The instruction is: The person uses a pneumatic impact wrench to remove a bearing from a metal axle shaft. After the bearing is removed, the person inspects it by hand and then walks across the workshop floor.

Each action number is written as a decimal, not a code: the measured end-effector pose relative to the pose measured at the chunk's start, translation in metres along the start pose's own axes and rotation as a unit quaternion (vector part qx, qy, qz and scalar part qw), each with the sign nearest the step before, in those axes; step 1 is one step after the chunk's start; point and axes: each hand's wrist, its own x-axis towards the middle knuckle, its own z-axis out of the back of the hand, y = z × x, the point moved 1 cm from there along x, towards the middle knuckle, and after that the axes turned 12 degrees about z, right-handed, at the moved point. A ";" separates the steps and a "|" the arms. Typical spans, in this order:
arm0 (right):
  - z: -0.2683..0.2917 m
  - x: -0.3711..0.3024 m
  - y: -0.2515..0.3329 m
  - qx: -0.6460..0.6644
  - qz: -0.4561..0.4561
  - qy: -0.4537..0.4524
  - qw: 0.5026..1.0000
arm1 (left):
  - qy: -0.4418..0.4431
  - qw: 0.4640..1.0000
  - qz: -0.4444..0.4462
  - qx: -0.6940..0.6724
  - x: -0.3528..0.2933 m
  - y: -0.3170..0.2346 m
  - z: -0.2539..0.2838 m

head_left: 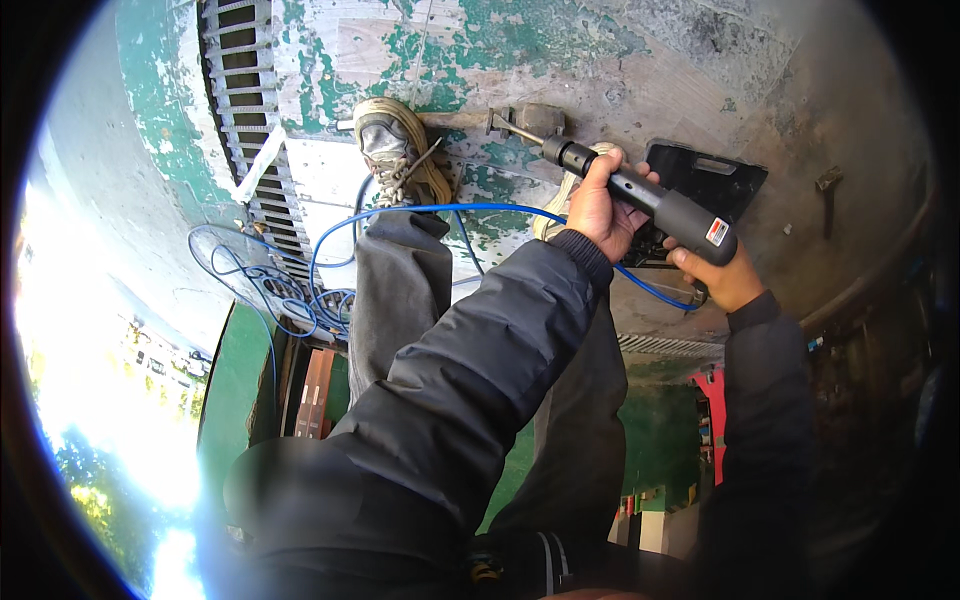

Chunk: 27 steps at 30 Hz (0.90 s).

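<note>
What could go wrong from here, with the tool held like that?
The blue hose crosses in front of the left shin, so a step might snag it.
The hammer lies by the left shoe and could trip the wearer.
Both bare hands, left and right, grip the black tool; a slip might hurt them.

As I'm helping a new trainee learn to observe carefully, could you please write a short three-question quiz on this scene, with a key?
1. Which hand grips the black air hammer nearer its bit?
2. True or false: both hands hold the long-handled hammer.
3. Fill in: loops of blue hose lie partly over the slotted ____ in the floor.

Key:
1. The left hand.
2. False; the long-handled hammer lies on the floor.
3. Grate.
</note>
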 end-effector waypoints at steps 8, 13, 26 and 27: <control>0.016 0.019 0.018 0.055 -0.027 0.047 0.997 | -0.022 0.999 -0.025 -0.033 0.012 -0.003 -0.015; 0.012 0.017 0.016 0.069 -0.047 0.028 0.996 | -0.025 0.999 -0.030 -0.012 0.005 -0.003 -0.018; -0.036 0.014 0.002 0.125 -0.050 0.032 0.990 | -0.069 0.997 0.011 0.037 -0.014 0.003 0.007; -0.038 0.003 0.000 0.135 -0.043 0.033 0.989 | -0.102 0.993 -0.018 0.065 -0.019 0.012 0.006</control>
